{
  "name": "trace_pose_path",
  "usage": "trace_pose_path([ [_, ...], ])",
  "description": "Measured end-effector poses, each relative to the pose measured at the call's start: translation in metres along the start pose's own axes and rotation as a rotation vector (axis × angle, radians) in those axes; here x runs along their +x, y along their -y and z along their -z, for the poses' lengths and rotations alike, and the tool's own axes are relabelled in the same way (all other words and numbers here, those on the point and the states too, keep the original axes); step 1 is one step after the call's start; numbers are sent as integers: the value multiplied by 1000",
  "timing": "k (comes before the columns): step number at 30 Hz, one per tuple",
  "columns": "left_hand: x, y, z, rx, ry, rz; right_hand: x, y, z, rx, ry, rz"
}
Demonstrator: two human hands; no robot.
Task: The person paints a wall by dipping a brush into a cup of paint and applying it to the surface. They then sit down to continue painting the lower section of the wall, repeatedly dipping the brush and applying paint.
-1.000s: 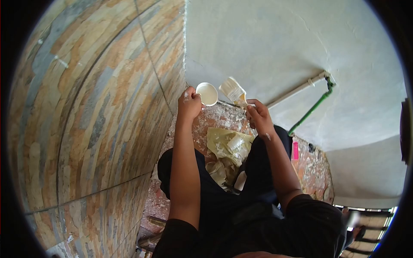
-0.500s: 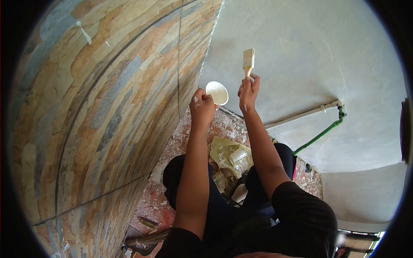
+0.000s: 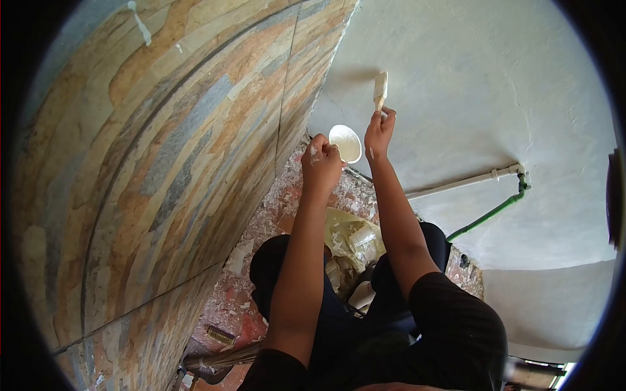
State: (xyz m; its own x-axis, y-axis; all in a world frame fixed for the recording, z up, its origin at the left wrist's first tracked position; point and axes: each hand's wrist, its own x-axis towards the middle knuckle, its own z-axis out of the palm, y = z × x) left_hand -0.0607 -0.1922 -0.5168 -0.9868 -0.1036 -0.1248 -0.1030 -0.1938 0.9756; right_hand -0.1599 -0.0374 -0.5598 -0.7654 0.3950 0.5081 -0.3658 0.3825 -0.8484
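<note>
My left hand (image 3: pixel 321 161) is closed on the rim of a small white cup (image 3: pixel 346 143) that holds whitish paint. White smears mark the back of this hand. My right hand (image 3: pixel 379 134) grips the handle of a flat paintbrush (image 3: pixel 381 88), bristles pointing up, close to the pale grey wall (image 3: pixel 450 98). The brush's bristles look coated in the same whitish colour. Cup and brush are side by side, a short gap between them.
At left rises a stone-patterned tiled wall (image 3: pixel 176 150). A white pipe (image 3: pixel 456 184) and green pipe (image 3: pixel 489 214) run along the grey wall. On the paint-spattered floor (image 3: pixel 287 195) lie a yellowish sheet (image 3: pixel 339 225), a brush with bristles (image 3: pixel 221 335) and a broom (image 3: pixel 225 357).
The paintbrush has turned more edge-on and moved slightly right. The cup has shifted a little right in view along with my left hand; the whole view has also shifted somewhat.
</note>
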Motion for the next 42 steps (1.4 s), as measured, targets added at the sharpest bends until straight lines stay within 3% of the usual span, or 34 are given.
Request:
trace_pose_path([
  [7, -1, -6, 1, 31, -54, -4, -24, -26, 4, 14, 23, -123],
  [11, -1, -1, -2, 20, -43, -8, -16, 22, 9, 418, 90, -247],
  [15, -3, -5, -4, -30, -57, 5, -3, 19, -3, 500, 61, -383],
  [20, 3, 2, -2, 13, -95, 0, -52, -80, -17, 532, 41, -439],
  [22, 5, 5, -2, 61, -117, -12, -72, -91, -18, -77, 144, 321],
  [25, 4, 7, -2, -13, -146, -47, -56, -93, -15, -274, 161, 478],
  [26, 3, 4, -1, -30, -138, -44, -40, -97, -13, -305, 275, 304],
  [27, 1, -1, 0, -50, -130, -43, -28, -79, -14, -308, 270, 301],
  [29, 3, -4, 2, -55, -125, -10, 1, 7, -17, 987, 29, -743],
  [30, 6, 1, 3, -58, -151, -9, 5, 32, -16, 987, 23, -739],
  [34, 10, 8, -3, -173, -236, -41, 2, 76, -14, 823, -38, -530],
  [36, 6, 8, -2, -183, -241, -33, 1, 57, -17, 742, -29, -438],
  [38, 4, 7, -2, -239, -215, -54, 5, -17, -30, 350, -65, -313],
  [39, 4, 7, -3, -238, -215, -59, 0, -31, -30, 354, -66, -310],
  [41, 5, 6, -3, -180, -260, -53, -16, -44, -32, -374, -55, -122],
  [42, 6, 3, -1, -175, -266, -60, -21, -40, -32, -306, -8, -291],
])
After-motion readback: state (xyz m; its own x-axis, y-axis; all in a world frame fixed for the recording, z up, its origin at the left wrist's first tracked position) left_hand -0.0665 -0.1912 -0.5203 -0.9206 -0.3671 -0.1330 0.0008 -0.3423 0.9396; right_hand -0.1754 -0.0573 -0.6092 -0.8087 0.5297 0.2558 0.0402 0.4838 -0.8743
